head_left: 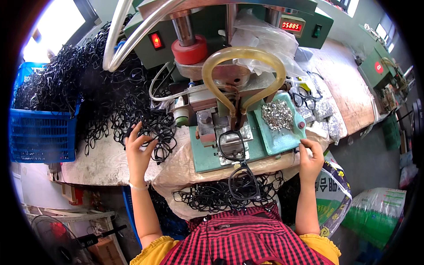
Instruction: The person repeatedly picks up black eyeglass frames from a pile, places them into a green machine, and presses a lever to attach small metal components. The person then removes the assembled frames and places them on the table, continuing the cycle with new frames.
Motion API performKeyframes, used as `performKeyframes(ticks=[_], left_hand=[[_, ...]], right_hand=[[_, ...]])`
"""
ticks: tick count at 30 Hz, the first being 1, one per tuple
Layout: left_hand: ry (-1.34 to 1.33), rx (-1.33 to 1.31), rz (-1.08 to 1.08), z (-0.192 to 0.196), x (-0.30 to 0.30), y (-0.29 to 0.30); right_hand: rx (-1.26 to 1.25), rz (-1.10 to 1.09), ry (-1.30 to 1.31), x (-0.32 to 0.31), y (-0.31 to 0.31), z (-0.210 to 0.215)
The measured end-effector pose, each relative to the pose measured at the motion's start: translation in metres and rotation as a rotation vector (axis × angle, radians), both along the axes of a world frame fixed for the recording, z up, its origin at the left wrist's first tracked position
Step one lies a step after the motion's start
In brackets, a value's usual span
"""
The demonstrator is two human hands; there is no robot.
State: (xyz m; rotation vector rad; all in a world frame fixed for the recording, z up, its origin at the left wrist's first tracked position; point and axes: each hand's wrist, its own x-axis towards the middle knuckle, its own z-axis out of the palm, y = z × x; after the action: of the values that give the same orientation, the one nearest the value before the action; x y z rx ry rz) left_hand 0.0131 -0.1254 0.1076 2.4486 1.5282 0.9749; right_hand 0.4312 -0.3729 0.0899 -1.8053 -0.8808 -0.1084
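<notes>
My left hand (139,152) reaches to the near edge of a heap of black eyeglass frames (132,110), its fingers apart and curved, with nothing plainly held. A small dark patch covers one fingertip. At the near right corner of a light green tray (277,148), my right hand (311,157) is closed in a pinch; what is between the fingertips is too small to make out. Many small silvery metal parts (277,115) lie in the tray. Between my hands, a black eyeglass frame (245,183) hangs at the front of a green press (205,157), one rim against its metal block.
A thick yellowish tube (243,51) loops over the press. More black frames (203,194) lie in my lap. A blue crate (42,137) piled with frames stands at left. Clear-lensed glasses (304,99) and plastic bags lie beyond the tray; sacks (373,216) stand at lower right.
</notes>
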Motion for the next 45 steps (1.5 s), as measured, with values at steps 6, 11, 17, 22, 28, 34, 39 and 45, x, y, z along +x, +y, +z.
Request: performKeyframes(ticks=[6,11,17,22,28,34,39,45], left_hand=[[-0.335,-0.205,-0.027,0.034,0.022,-0.011],[-0.901,-0.355,-0.037,0.014,0.043,-0.041],[-0.887,-0.131,-0.165,0.029,0.061,-0.068],[-0.441,0.3,-0.535,0.11,0.097,-0.108],[0.054,0.473,-0.859,0.134,0.136,-0.135],[0.197,0.426,-1.025,0.126,0.165,-0.123],[0.147,0.419,-0.96,0.117,0.165,-0.125],[0.058,0.36,-0.925,0.108,0.159,-0.131]], right_hand=[[0.187,0.438,-0.015,-0.051,0.074,0.073],[0.308,0.508,0.151,-0.082,0.116,0.062],[0.33,0.556,0.436,-0.092,0.112,0.057],[0.363,0.649,0.552,-0.102,0.112,0.077],[0.225,0.737,0.449,-0.103,0.087,0.092],[0.155,0.258,0.146,-0.014,0.096,0.048],[-0.011,0.093,0.051,0.021,0.061,0.001],[-0.456,0.037,-0.335,0.005,0.056,0.001]])
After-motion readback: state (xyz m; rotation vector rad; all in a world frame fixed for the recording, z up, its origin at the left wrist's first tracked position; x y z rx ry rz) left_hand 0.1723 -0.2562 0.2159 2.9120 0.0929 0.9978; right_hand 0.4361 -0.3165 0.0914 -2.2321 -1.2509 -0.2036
